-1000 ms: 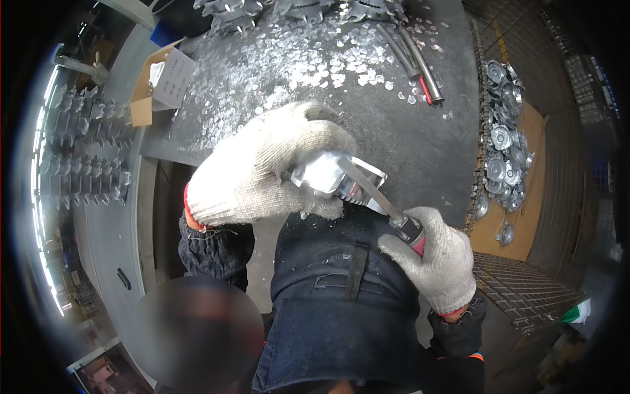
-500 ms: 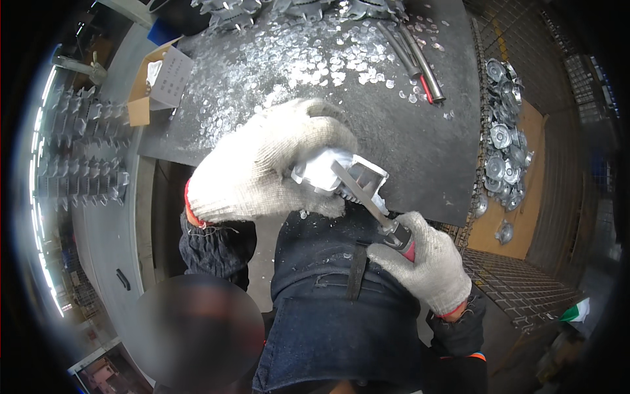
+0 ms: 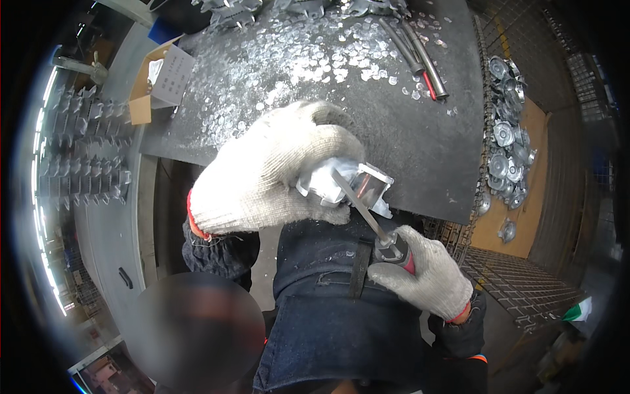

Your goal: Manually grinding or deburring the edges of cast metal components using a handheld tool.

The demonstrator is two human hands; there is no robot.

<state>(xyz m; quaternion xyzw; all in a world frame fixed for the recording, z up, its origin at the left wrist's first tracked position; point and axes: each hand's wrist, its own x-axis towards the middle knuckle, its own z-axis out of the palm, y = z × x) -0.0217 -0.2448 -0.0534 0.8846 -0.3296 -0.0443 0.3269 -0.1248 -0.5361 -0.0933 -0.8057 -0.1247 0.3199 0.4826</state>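
My left hand, in a white knitted glove with a red cuff, is closed around a shiny silver metal casting. The casting juts out past the fingers at the table's near edge, showing a squared, frame-like end; the glove hides the rest. My right hand, gloved the same way, grips the dark and red handle of a file. Its long, narrow grey blade slants up and left across the casting, the tip close to my left fingers. Whether the blade's whole length touches the metal, I cannot tell.
Thin metal flakes litter the dark tabletop. Two metal tubes, a cardboard box and several castings lie farther back. Right of the table, a wire-mesh bin holds round castings. Stacked castings stand left.
Both hands, the casting and the file have shifted slightly down in the picture, the casting also a little right. The casting appears slightly turned, with more of its framed end showing.
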